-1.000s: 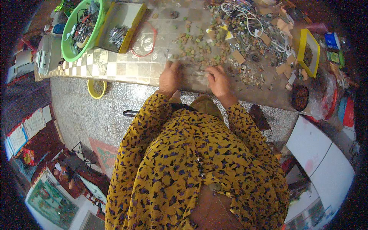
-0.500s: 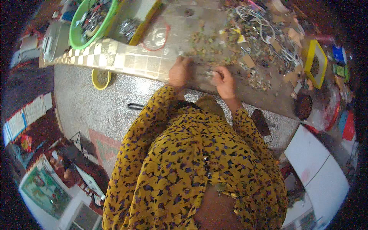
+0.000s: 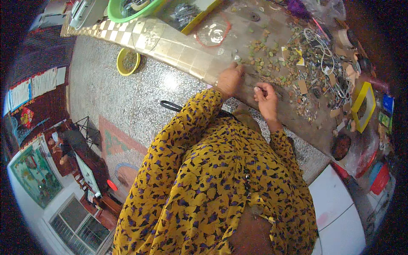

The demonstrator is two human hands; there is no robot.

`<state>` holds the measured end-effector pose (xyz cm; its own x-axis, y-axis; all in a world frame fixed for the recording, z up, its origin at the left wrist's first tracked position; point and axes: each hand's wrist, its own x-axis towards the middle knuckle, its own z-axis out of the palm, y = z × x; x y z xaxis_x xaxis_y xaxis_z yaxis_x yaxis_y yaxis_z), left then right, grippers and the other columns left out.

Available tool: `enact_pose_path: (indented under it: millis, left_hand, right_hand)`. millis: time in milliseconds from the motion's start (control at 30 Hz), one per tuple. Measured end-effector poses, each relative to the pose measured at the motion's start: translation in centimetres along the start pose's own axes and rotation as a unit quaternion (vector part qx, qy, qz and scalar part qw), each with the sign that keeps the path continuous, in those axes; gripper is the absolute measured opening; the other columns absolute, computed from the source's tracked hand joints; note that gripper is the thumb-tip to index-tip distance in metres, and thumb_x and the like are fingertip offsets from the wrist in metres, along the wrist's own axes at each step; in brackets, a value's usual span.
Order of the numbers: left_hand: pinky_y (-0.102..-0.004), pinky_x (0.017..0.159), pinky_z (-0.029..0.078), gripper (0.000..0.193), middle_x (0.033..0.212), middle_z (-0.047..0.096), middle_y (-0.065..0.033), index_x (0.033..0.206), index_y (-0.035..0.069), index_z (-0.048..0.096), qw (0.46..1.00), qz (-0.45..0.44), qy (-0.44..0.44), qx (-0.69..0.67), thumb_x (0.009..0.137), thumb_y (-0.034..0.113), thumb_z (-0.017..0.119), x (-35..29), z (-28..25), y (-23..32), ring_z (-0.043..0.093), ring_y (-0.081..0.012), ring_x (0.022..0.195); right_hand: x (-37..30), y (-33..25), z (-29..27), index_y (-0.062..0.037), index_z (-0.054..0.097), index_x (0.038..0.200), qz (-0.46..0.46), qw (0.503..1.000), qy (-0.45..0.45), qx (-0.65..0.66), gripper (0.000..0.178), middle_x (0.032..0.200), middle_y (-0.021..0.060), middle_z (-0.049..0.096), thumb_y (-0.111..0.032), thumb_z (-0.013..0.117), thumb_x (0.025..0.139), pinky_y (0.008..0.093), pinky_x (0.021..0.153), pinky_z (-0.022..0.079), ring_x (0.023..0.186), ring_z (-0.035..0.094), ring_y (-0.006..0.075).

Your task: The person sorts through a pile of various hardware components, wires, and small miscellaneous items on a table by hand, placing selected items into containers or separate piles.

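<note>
Both my hands are at the near edge of a tiled table point(image 3: 193, 57). My left hand point(image 3: 230, 80) rests there with its fingers curled and pressed together; what they hold, if anything, is hidden. Close to its right, my right hand point(image 3: 267, 101) is raised with thumb and fingers pinched together. Anything in that pinch is too small to make out. Just beyond my hands lie several small green and brown pieces point(image 3: 259, 51), spread flat. To their right is a pile of mixed small parts with a white cable point(image 3: 325, 53) and bits of cardboard point(image 3: 302, 86).
At the far left stand a green basin point(image 3: 127, 17) and a yellow-edged tray point(image 3: 199, 19) with metallic bits. A red loop point(image 3: 229, 29) lies near the tray. A yellow bowl point(image 3: 128, 62) sits on the speckled floor. A yellow-framed box point(image 3: 362, 106) stands at the right.
The whole view has shifted, so the table appears further right and tilted. My hands stay close together at its edge, the left still curled, the right still pinched.
</note>
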<state>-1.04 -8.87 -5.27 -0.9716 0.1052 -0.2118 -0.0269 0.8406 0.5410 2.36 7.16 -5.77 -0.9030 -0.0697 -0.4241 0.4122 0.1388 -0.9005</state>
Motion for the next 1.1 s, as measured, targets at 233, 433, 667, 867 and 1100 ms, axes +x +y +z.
enact_pose_path:
  millis: [233, 433, 667, 867, 1100]
  left_hand:
    - [-0.0330, 0.062, 0.046, 0.020, 0.075, 0.057, -0.0138, 0.086, 0.003, 0.052, 0.968, -0.084, -0.044, -0.232, 0.070, 0.012, 0.061, -0.1, -0.4, -0.9, 0.057, -0.0222, 0.068]
    - [-0.0291, 0.061, 0.047, 0.020, 0.074, 0.058, -0.0100, 0.085, 0.001, 0.052, 0.952, -0.092, -0.023, -0.292, 0.071, 0.012, 0.062, -0.4, 0.1, -1.2, 0.056, -0.0165, 0.065]
    - [-0.0264, 0.056, 0.048, 0.013, 0.072, 0.058, -0.0050, 0.089, 0.000, 0.053, 0.914, -0.090, -0.074, -0.389, 0.079, 0.009, 0.055, -0.6, 0.3, -2.1, 0.057, -0.0123, 0.061]
    - [-0.0259, 0.057, 0.049, 0.014, 0.073, 0.058, -0.0057, 0.093, 0.001, 0.051, 0.834, -0.165, -0.130, -0.510, 0.084, 0.012, 0.050, -0.8, -2.4, -1.3, 0.057, -0.0125, 0.062]
    - [-0.0250, 0.057, 0.049, 0.022, 0.079, 0.058, -0.0086, 0.098, -0.001, 0.049, 0.722, -0.246, -0.168, -0.625, 0.086, 0.017, 0.048, -0.8, -5.2, -0.7, 0.057, -0.0143, 0.065]
  right_hand:
    - [-0.2, -0.6, 0.9, -0.0003, 0.051, 0.098, 0.002, 1.000, -0.024, 0.007, 0.017, 0.086, 0.0041, 0.055, -0.008, 0.051, 0.083, 0.0217, 0.058, 0.046, 0.068, 0.052, 0.0086]
    - [0.0, -0.2, 1.8, 0.0005, 0.050, 0.099, -0.029, 0.999, -0.007, 0.034, 0.017, 0.092, 0.0058, 0.054, -0.006, 0.048, 0.084, 0.0230, 0.060, 0.047, 0.071, 0.054, 0.0102]
    - [-0.3, -2.0, 2.7, -0.0007, 0.051, 0.102, 0.032, 0.996, -0.004, 0.087, 0.019, 0.082, 0.0042, 0.056, -0.010, 0.049, 0.085, 0.0221, 0.057, 0.047, 0.068, 0.054, 0.0091]
    - [0.4, -3.0, 3.7, -0.0013, 0.055, 0.096, -0.008, 0.996, 0.044, 0.081, 0.019, 0.070, 0.0010, 0.055, -0.016, 0.051, 0.085, 0.0202, 0.053, 0.043, 0.059, 0.050, 0.0070]
    - [1.3, -4.7, 6.4, 0.0008, 0.057, 0.093, -0.027, 0.992, 0.050, 0.113, 0.020, 0.072, 0.0001, 0.053, -0.017, 0.051, 0.085, 0.0196, 0.051, 0.042, 0.059, 0.047, 0.0060]
